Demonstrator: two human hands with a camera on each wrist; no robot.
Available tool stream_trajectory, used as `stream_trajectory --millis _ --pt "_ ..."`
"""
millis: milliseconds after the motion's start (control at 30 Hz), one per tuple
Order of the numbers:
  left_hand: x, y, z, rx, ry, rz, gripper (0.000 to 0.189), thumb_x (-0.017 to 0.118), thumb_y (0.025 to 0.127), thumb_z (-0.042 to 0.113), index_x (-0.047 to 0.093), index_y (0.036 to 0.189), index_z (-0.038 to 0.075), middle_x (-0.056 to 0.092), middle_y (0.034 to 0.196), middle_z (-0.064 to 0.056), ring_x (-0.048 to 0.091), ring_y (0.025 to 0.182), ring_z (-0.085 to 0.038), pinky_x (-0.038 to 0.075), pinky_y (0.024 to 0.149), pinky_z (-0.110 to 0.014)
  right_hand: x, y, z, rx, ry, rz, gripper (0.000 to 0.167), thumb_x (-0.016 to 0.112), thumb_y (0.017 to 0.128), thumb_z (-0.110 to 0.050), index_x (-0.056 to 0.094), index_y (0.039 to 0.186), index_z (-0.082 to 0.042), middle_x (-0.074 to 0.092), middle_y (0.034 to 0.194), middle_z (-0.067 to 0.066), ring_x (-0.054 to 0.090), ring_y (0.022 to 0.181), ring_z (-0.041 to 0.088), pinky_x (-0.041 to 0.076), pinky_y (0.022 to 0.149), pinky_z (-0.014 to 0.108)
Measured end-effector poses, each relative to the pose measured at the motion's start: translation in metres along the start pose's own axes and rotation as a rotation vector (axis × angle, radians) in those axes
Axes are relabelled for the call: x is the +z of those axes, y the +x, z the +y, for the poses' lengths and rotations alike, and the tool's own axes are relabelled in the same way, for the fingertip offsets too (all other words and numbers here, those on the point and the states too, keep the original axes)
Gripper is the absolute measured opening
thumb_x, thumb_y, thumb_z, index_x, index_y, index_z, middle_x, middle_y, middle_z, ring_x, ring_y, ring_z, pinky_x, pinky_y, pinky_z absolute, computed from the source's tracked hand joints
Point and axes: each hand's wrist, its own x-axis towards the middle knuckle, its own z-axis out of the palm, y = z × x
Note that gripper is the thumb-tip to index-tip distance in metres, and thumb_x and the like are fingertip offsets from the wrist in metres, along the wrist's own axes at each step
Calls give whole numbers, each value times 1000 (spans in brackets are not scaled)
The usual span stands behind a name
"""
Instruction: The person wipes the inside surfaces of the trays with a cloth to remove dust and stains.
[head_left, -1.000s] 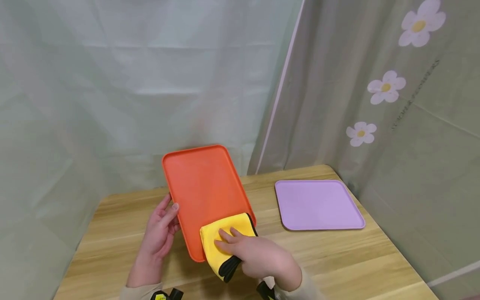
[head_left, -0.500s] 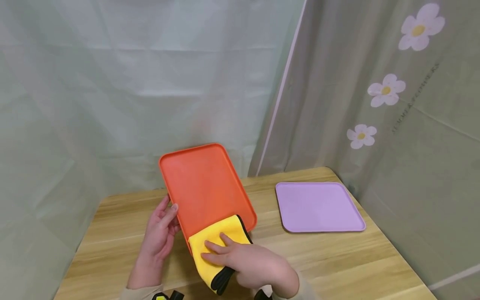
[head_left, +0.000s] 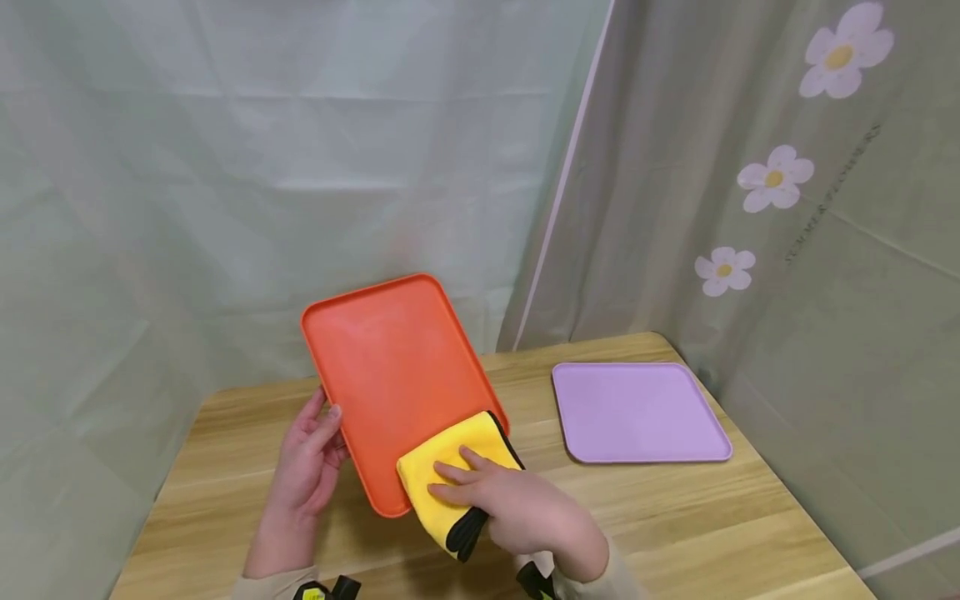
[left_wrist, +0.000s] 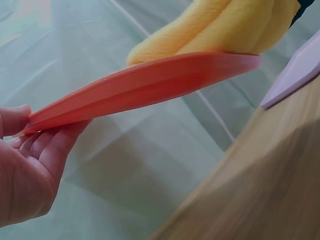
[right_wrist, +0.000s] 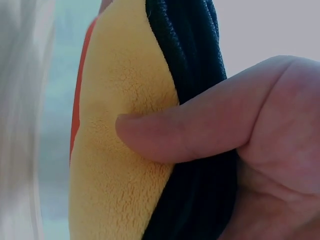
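Note:
My left hand (head_left: 307,458) grips the left edge of an orange-red tray (head_left: 397,358), thumb on the rim and fingers underneath, as the left wrist view shows. The tray is tilted and raised above the table. With its fingers spread over a folded yellow cloth (head_left: 442,467) with black edging, my right hand (head_left: 525,508) presses it onto the tray's lower right corner. Part of the cloth hangs past the tray's lower edge. In the right wrist view the thumb (right_wrist: 160,132) lies against the yellow fleece, holding the cloth; the other fingers are hidden there.
A light purple tray (head_left: 637,412) lies flat on the wooden table (head_left: 675,517) at the right. Pale curtains hang close behind the table and along its sides; the right one (head_left: 840,333) bears printed white flowers.
The cloth slid toward the tray's lower left, then back right and up with my right hand. My left hand and the tray have shifted slightly left and up.

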Motion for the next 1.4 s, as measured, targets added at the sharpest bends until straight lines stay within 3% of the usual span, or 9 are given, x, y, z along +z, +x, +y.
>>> stream_trajectory --millis 100,167,267,633,1200,1400 --pt "0 0 1 3 -18 -17 39 41 115 2 48 153 8 80 110 -7 76 84 -15 62 69 -28 -3 -3 5 29 15 12 101 51 75 25 55 157 -33 39 168 -11 29 160 28 56 93 28" --pt "-1 0 2 1 -18 -27 41 41 115 2 47 155 7 80 112 -8 77 85 -15 62 69 -28 -5 -5 8 60 29 19 99 51 75 24 57 156 -32 40 167 -12 30 159 28 50 111 40" --pt "-1 0 2 -6 -11 -35 41 40 115 2 46 156 7 80 114 -8 77 87 -16 63 71 -29 -6 -6 11 104 63 27 96 50 77 24 59 154 -32 42 166 -12 30 159 28 42 119 48" --pt "-2 1 4 -47 16 -22 41 42 115 4 47 155 9 80 115 -8 77 88 -15 63 73 -29 -15 -7 15 217 68 20 88 42 79 21 63 152 -24 47 165 -6 36 156 32 43 118 52" --pt "-3 3 4 -53 3 -20 39 42 115 4 49 153 9 80 112 -8 77 85 -16 63 71 -29 -17 -10 21 236 48 66 79 43 83 20 67 147 -19 55 159 -4 44 152 30 46 115 49" --pt "-5 5 6 -64 23 -4 37 41 115 3 50 151 10 80 110 -6 75 83 -14 62 69 -28 -19 -11 23 223 21 74 82 41 82 23 66 148 -18 56 158 -1 46 151 29 44 117 48"
